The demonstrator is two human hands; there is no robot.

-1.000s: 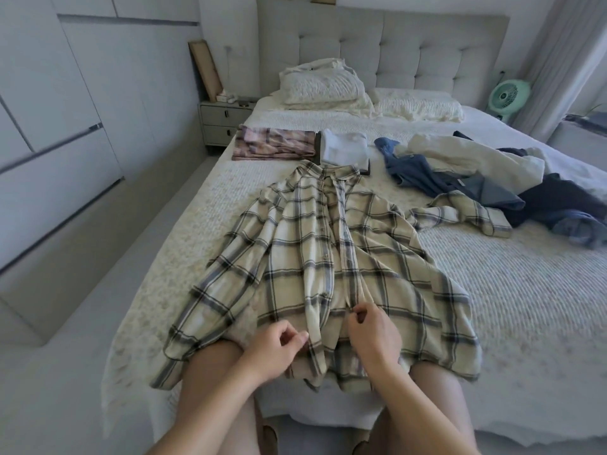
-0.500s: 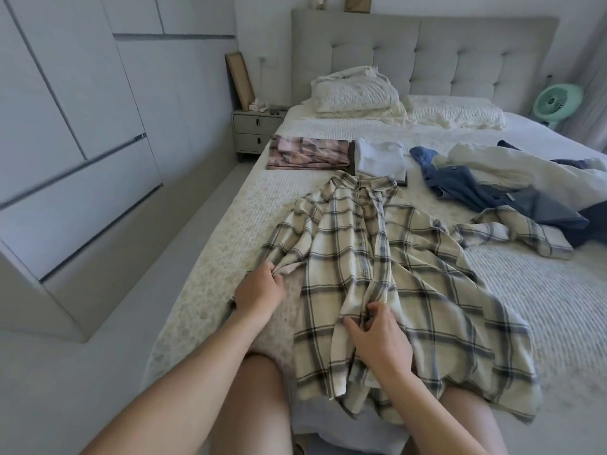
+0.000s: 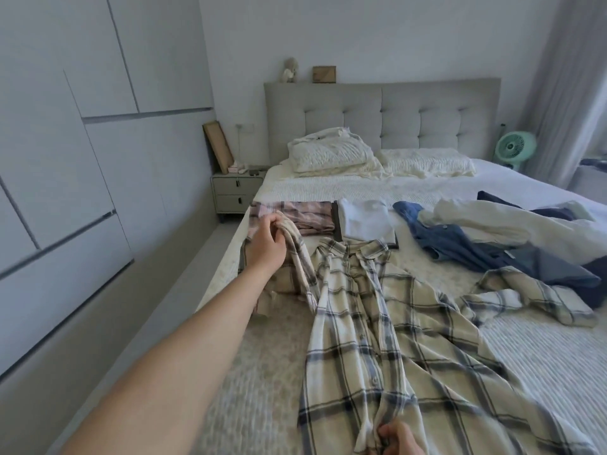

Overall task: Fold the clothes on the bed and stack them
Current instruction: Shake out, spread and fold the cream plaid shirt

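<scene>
A cream plaid shirt (image 3: 387,330) lies face up on the bed (image 3: 542,362), collar toward the headboard. My left hand (image 3: 266,244) grips the shirt's left sleeve and holds it lifted near the bed's left edge. My right hand (image 3: 395,438) pinches the shirt's front near the hem at the bottom of the view. The other sleeve (image 3: 532,297) lies spread to the right. Beyond the collar sit a folded pink plaid piece (image 3: 305,215) and a folded white garment (image 3: 366,218). Unfolded blue and cream clothes (image 3: 492,238) are heaped at the right.
Pillows (image 3: 331,152) lie against the grey headboard (image 3: 427,113). A bedside table (image 3: 235,188) stands left of the bed, with wardrobe doors (image 3: 65,159) along the left wall. A green fan (image 3: 514,147) stands at the far right by a curtain.
My left hand moved up and away along the bed's left side, lifting the left sleeve with it. My right hand dropped toward the hem. The camera tilted upward.
</scene>
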